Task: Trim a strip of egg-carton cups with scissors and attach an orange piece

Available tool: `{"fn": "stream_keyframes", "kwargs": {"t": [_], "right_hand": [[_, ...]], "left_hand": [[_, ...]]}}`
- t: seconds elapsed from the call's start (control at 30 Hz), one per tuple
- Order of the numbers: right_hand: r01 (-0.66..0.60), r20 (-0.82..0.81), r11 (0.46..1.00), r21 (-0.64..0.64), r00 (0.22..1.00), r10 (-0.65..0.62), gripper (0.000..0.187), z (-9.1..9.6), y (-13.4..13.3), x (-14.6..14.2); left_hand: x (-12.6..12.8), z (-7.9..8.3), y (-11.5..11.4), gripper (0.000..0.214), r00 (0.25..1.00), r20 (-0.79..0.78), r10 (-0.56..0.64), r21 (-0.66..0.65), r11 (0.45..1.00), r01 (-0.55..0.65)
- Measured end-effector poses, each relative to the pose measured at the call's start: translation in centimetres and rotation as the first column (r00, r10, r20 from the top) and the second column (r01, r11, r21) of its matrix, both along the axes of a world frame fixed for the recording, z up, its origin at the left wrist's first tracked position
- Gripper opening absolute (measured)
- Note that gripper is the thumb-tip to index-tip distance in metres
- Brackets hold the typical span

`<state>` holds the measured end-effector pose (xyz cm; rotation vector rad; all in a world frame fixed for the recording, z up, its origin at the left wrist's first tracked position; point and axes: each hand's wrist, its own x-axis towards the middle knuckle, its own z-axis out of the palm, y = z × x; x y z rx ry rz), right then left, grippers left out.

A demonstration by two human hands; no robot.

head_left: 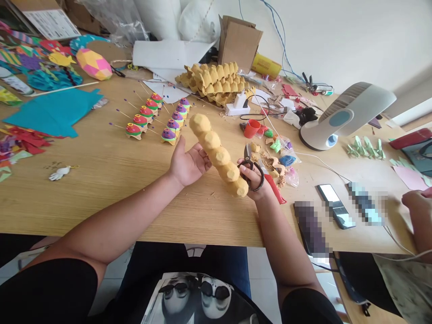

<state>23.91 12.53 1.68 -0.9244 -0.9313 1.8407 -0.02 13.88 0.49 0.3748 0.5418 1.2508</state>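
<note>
A yellow strip of egg carton [221, 155], a single row of rounded cups with bottoms up, is held slanting above the table. At its lower right end my right hand [258, 182] grips it together with black-handled scissors [249, 157], whose blades point up and away from me. My left hand [191, 164] is palm up beside the strip's left side, thumb out and fingers spread slightly. Its fingertips reach the strip's edge; whether they bear its weight I cannot tell. Beyond stand two painted egg-carton caterpillars, one red and green [143, 116], one purple [175, 121].
Stacked yellow egg cartons [216, 83] stand at the back, near a white power strip [238, 109]. A white fan [340, 119], red cup [251, 129] and carton scraps lie right. Blue paper [54, 110] is at left. Phones [335, 206] and another person's hand [416, 202] are at far right.
</note>
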Motion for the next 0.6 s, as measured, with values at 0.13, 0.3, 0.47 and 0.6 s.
{"fn": "stream_keyframes", "kwargs": {"t": [0.13, 0.3, 0.47, 0.6], "right_hand": [[-0.059, -0.045, 0.998, -0.031, 0.997, 0.058, 0.051, 0.15, 0.15, 0.57], [-0.097, -0.051, 0.993, -0.074, 0.994, 0.093, 0.043, 0.18, 0.24, 0.58], [-0.062, -0.072, 0.988, -0.14, 0.996, 0.052, 0.041, 0.1, 0.43, 0.56], [-0.02, -0.041, 0.989, -0.145, 0.999, 0.014, 0.039, 0.25, 0.49, 0.54]], "left_hand": [[-0.46, 0.29, -0.3, 0.055, 0.991, 0.023, -0.134, -0.034, 0.99, 0.135], [0.27, 0.38, -0.82, 0.044, 0.971, 0.097, -0.22, -0.126, 0.965, 0.231], [-0.04, 0.3, -0.56, 0.05, 0.958, 0.154, -0.242, -0.098, 0.961, 0.259], [-0.07, 0.11, -0.55, 0.054, 0.979, 0.056, -0.197, -0.023, 0.98, 0.198]]}}
